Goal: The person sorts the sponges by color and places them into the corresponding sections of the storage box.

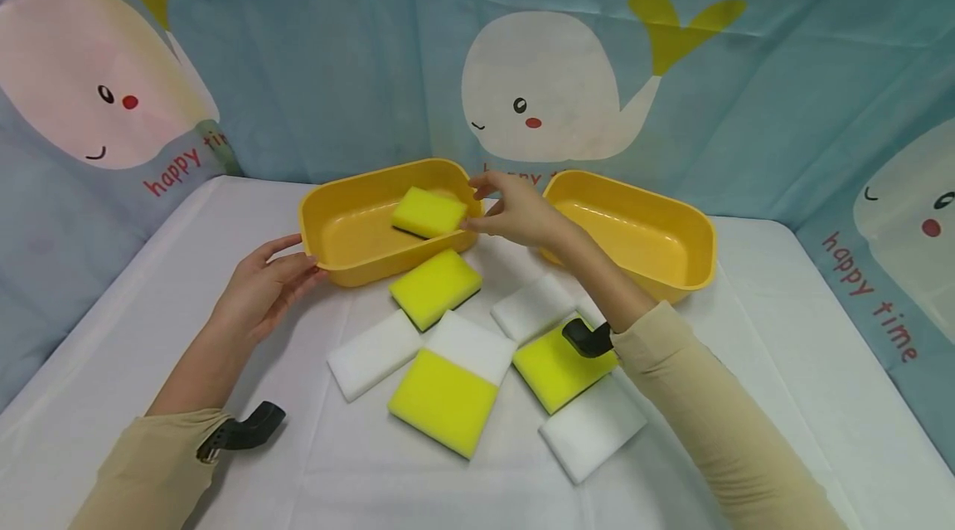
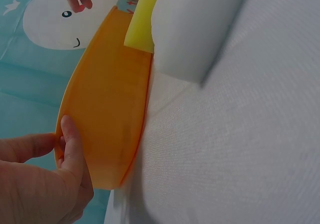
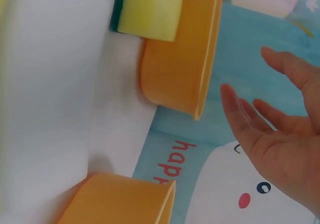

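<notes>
At the back left stands a yellow tub (image 1: 351, 271), its left end pinched at the rim by my left hand (image 1: 272, 281); the left wrist view shows fingers (image 2: 72, 141) on the rim's outer side. Inside the tub lies a yellow sponge (image 1: 429, 212) with a dark underside. My right hand (image 1: 515, 211) hovers by the tub's right end, thumb and fingers parted. In the right wrist view this hand (image 3: 285, 129) is apart from the tub (image 3: 175, 79) and holds nothing. Another yellow sponge (image 1: 435, 288) lies on the table just in front of the tub.
A second yellow tub (image 1: 627, 240) stands at the back right, partly behind my right forearm. Nearer on the white table (image 1: 313, 480) lie yellow sponges (image 1: 443, 401) and several white sponges (image 1: 375, 354). A whale-print cloth (image 1: 336, 57) hangs behind.
</notes>
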`<state>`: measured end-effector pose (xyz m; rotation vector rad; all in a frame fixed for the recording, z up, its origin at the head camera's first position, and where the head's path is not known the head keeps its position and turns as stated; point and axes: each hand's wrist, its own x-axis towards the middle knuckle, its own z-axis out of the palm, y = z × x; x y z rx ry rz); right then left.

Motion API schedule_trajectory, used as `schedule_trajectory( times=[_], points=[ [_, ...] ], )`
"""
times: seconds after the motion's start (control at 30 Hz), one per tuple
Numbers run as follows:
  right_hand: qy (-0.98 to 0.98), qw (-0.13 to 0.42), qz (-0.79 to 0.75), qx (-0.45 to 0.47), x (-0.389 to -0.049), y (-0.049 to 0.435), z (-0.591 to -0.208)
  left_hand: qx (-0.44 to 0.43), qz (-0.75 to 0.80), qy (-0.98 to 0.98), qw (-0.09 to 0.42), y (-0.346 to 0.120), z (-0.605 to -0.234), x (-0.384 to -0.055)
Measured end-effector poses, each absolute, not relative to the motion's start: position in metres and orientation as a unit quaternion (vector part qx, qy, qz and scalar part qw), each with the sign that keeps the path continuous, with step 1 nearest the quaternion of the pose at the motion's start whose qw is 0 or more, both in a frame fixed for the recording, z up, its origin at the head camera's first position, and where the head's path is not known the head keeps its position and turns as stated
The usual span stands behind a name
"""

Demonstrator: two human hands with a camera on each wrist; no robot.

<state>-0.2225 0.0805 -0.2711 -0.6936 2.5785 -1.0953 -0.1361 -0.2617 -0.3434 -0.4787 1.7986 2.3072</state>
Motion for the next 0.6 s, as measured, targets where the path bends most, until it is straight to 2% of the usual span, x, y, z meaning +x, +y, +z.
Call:
schedule_trajectory(
  times=[0.6],
  points=[
    [0.872, 0.119, -0.388, -0.274, -0.190, 0.107, -0.267, -0.161, 0.774, 0.606, 0.084, -0.261, -0.344, -0.136]
  ],
)
